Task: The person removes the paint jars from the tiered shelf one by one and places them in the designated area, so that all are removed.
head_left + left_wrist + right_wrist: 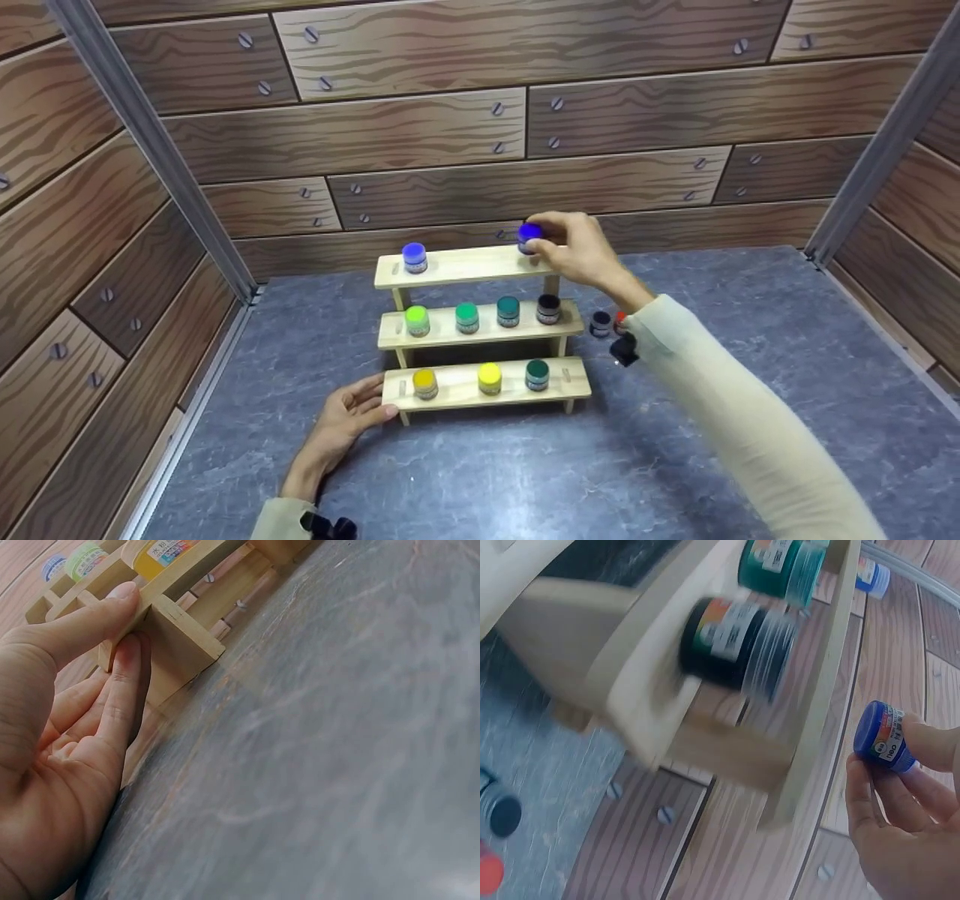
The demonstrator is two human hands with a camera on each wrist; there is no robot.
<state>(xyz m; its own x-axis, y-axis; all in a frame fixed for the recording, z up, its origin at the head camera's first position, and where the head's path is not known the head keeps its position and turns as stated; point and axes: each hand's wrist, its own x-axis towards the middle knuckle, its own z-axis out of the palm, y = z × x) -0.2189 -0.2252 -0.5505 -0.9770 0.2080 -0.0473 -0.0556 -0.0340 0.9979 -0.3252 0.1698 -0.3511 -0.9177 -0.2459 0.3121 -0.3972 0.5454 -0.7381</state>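
My right hand (581,251) pinches a dark blue paint jar (529,236) at the right end of the top step of a wooden three-step stand (469,264). In the right wrist view the blue jar (877,736) sits between thumb and fingers, apart from the shelf edge. A lighter blue-violet jar (414,258) stands at that step's left end. My left hand (349,416) grips the left end of the bottom step, thumb on top and fingers beneath, as the left wrist view shows at the board's end (142,607).
Light green (417,321), green (466,318), teal (508,311) and black (548,309) jars line the middle step. Orange-yellow (424,384), yellow (490,379) and dark green (537,375) ones stand below. Right of the stand are a dark jar (600,324) and a red one (621,322).
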